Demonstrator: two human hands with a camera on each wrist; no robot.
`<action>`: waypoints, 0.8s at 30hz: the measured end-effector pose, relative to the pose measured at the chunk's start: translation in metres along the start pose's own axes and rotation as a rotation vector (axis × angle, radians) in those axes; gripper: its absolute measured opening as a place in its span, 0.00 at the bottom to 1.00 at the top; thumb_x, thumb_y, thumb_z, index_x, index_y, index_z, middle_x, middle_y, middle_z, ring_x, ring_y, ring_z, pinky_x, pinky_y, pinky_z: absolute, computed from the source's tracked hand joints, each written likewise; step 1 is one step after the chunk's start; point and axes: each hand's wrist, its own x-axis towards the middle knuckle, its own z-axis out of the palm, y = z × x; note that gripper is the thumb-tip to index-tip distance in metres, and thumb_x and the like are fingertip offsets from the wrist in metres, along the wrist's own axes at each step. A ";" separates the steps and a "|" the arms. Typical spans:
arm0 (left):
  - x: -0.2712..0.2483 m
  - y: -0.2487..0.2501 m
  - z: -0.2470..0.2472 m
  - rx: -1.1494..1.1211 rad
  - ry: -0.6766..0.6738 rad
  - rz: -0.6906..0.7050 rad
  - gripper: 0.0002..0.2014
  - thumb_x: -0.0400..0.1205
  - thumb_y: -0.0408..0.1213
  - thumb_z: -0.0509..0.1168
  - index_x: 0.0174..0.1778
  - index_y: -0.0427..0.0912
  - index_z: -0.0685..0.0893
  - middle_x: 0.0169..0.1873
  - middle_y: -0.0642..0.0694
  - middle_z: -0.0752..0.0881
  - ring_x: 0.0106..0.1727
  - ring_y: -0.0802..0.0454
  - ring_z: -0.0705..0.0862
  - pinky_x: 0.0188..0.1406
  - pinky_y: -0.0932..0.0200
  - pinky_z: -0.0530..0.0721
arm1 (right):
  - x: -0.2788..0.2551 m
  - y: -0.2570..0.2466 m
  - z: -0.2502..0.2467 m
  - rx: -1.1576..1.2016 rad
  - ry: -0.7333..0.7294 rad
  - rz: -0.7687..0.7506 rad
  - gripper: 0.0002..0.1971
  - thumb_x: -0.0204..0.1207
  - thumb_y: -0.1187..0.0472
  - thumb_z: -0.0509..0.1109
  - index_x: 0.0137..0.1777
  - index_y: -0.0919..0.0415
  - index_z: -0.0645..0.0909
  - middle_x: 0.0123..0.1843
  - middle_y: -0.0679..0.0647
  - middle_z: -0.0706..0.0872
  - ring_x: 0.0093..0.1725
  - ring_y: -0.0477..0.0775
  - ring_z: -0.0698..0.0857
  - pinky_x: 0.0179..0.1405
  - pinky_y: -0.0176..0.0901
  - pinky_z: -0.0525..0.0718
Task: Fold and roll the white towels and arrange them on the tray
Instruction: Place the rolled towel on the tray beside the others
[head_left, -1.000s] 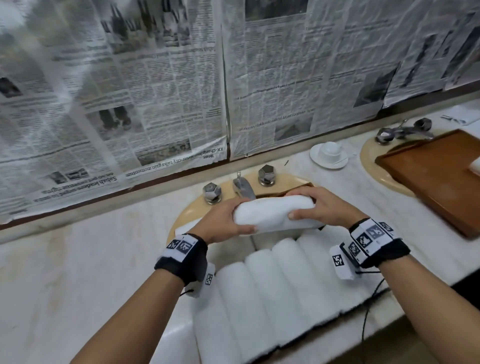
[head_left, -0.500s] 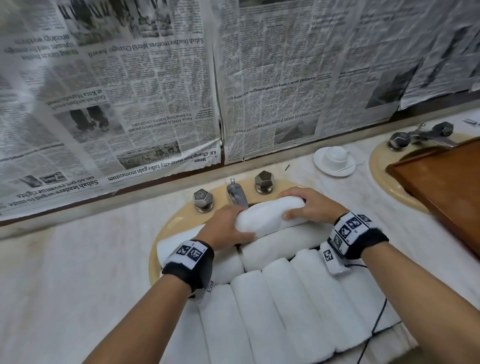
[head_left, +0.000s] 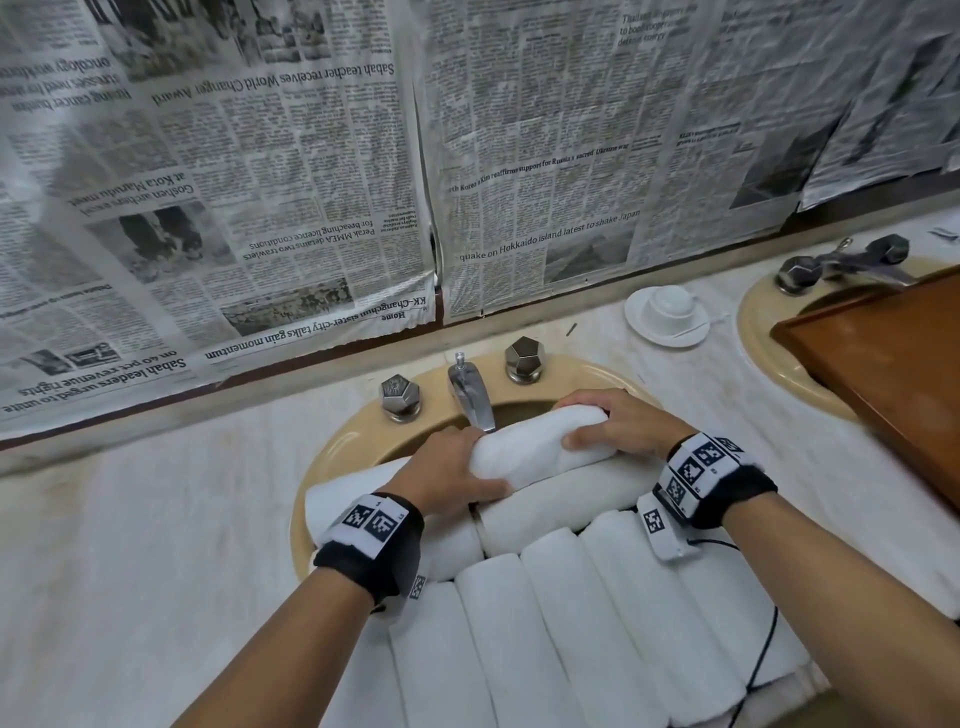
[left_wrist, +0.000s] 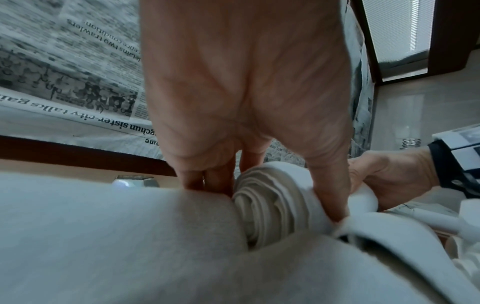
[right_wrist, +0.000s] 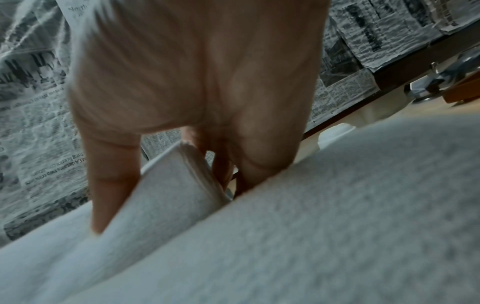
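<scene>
Behind the counter, newspaper sheets (head_left: 311, 171) covering the wall. Below, a beige sink (head_left: 332, 447) with a chrome faucet (head_left: 470, 395). Across it and toward the counter's front edge, a row of rolled white towels (head_left: 550, 639). Atop the crosswise rolls at the back, one more rolled towel (head_left: 535, 447), clasped at either end by left hand (head_left: 447, 467) and right hand (head_left: 618, 423), fingers curled round it.

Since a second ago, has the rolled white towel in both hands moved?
Yes. The rolled white towel has come down, from level with the chrome faucet onto the rolled towels below.
</scene>
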 end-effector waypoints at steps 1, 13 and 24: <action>0.000 0.001 0.000 0.015 -0.014 -0.007 0.35 0.70 0.64 0.74 0.69 0.51 0.79 0.57 0.47 0.82 0.58 0.48 0.79 0.55 0.54 0.76 | -0.001 0.000 0.000 0.006 -0.003 0.013 0.17 0.71 0.57 0.80 0.56 0.36 0.85 0.53 0.42 0.88 0.55 0.43 0.86 0.51 0.40 0.85; 0.003 -0.011 0.003 0.122 -0.002 -0.127 0.39 0.67 0.75 0.68 0.70 0.56 0.79 0.56 0.50 0.82 0.59 0.47 0.80 0.60 0.47 0.77 | 0.017 -0.009 0.013 -0.102 -0.065 0.157 0.14 0.76 0.54 0.74 0.62 0.50 0.83 0.58 0.49 0.85 0.59 0.50 0.83 0.53 0.40 0.80; 0.005 -0.008 0.002 0.221 -0.117 -0.199 0.34 0.79 0.71 0.58 0.74 0.53 0.75 0.70 0.46 0.79 0.71 0.40 0.76 0.73 0.37 0.70 | 0.031 -0.019 0.025 -0.213 -0.018 0.292 0.13 0.53 0.45 0.69 0.31 0.54 0.77 0.38 0.51 0.79 0.41 0.56 0.76 0.41 0.50 0.70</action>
